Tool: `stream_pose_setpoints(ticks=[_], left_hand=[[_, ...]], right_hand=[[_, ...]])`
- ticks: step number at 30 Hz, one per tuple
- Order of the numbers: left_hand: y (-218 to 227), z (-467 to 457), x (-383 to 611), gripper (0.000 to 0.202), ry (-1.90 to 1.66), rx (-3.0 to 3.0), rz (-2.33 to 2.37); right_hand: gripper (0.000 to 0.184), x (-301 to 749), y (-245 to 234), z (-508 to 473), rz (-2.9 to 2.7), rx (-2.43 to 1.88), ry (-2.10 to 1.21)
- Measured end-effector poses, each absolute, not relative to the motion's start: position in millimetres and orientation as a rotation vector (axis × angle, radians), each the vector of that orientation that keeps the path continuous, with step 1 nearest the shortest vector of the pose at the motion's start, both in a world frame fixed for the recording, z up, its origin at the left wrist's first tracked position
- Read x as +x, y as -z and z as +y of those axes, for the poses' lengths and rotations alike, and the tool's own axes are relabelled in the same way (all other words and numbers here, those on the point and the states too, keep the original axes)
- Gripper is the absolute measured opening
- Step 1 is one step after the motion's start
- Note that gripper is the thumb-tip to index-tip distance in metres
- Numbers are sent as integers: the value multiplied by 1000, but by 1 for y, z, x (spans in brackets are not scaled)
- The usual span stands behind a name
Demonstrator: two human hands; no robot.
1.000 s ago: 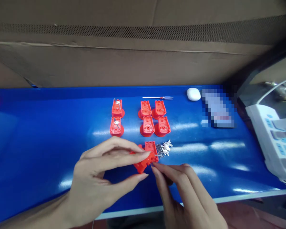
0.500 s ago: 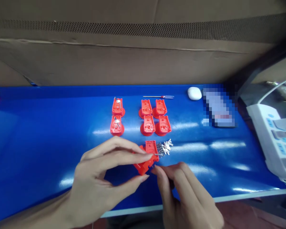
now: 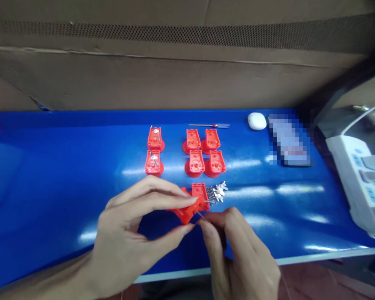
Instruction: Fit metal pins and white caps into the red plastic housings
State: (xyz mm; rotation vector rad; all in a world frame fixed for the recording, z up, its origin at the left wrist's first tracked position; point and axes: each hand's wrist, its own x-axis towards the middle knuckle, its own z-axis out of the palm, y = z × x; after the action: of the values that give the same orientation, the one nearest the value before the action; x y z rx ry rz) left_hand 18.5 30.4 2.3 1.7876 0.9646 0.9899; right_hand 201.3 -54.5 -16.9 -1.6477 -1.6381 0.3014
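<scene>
From my remote seat I watch the left hand close thumb and fingers on a red housing, raised tilted over the front edge's side of the blue table. For this step I'd want that pinch firm but light, since the plastic looks thin-walled and could twist. A thin metal rod runs between the housing's right end and the right hand, whose thumb and forefinger pinch it; I can't tell how much more those fingers hide. I'd keep the rod in line with its entry point and push with the fingertips alone, because a skewed push might bend it or scratch the edge. Bracing both hands against each other would likely help.

Now the containers. Left of centre, toward the table's far edge, stand two open shells, one behind the other: the farther shell and the nearer shell each hold small metal-looking pieces. Right of them, four red shells stand in a two-by-two block, open side up; I make out moulded posts inside, while any loose bits are too small to tell. Nearer the front edge, partly behind the held housing, another open shell has dark small parts and white pieces just beside its right side.
</scene>
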Motion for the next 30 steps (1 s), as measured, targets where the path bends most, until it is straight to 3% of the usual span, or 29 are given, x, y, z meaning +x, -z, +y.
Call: stream_pose_setpoints(ticks=[2,30], left_hand=[[-3,30,18,38,-991,1783,982],[2,32,18,40,-999,1717,949]], right_hand=[[6,200,15,-55,-1615,-1656,-308],[18,206,18,-40,-1792,-1611,-178]])
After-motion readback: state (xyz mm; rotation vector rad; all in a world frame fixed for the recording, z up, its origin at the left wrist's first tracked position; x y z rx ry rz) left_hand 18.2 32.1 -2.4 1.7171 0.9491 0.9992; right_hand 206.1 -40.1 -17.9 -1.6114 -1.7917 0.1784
